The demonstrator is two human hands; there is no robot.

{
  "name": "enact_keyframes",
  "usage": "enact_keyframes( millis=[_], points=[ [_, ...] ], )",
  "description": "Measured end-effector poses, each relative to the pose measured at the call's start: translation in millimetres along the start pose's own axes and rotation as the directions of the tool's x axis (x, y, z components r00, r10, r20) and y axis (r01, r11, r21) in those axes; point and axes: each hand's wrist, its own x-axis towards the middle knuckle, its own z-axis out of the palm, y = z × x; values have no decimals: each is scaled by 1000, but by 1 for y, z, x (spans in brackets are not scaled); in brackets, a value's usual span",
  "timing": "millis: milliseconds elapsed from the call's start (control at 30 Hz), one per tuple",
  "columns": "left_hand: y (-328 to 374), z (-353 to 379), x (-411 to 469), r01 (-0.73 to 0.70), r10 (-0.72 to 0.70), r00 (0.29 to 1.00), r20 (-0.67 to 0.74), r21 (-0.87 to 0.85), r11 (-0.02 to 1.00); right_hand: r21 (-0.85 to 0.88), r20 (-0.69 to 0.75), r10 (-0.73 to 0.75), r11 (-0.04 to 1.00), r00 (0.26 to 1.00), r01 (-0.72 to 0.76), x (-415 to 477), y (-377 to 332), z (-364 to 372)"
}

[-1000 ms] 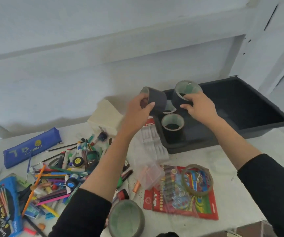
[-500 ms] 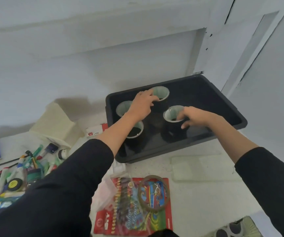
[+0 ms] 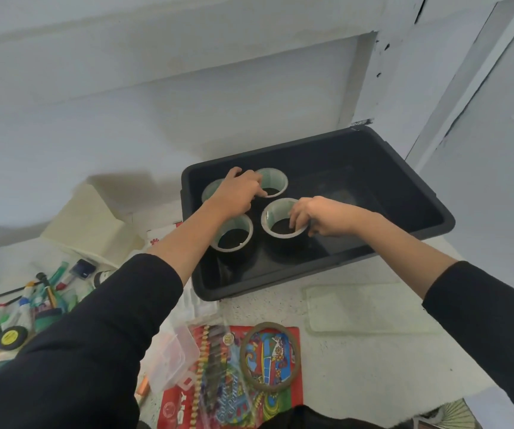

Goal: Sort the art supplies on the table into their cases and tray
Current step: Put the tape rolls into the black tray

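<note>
Several dark tape rolls with pale green cores stand upright in the left half of the black tray (image 3: 410,181). My left hand (image 3: 240,195) reaches over them, its fingers curled on the rim of the back roll (image 3: 277,181). Another back roll (image 3: 211,189) is mostly hidden behind that hand, and a front left roll (image 3: 234,235) stands free under my wrist. My right hand (image 3: 316,216) pinches the rim of the front right roll (image 3: 277,219), fingers inside the core and thumb outside.
A thin brown tape ring (image 3: 269,356) lies on a red pencil pack (image 3: 187,407) near the front edge. Beside it are a clear plastic box (image 3: 169,357) and a clear lid (image 3: 367,308). Pens and markers (image 3: 33,305) crowd the left, behind them a cream box (image 3: 91,224).
Both hands carried a tape roll each from above the tray's near corner down into the tray, where the rolls now stand. The view swung to the right.
</note>
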Motion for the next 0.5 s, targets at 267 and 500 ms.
enact_keyframes(
  millis=[267,500],
  points=[
    [-12,9,-7,-44,45,999,0,-79,996,-3,-51,47,999,998,-47,12,-6,13],
    [-9,8,-31,77,-79,997,-10,-123,989,-220,-146,56,971,988,-88,7,-7,20]
  ],
)
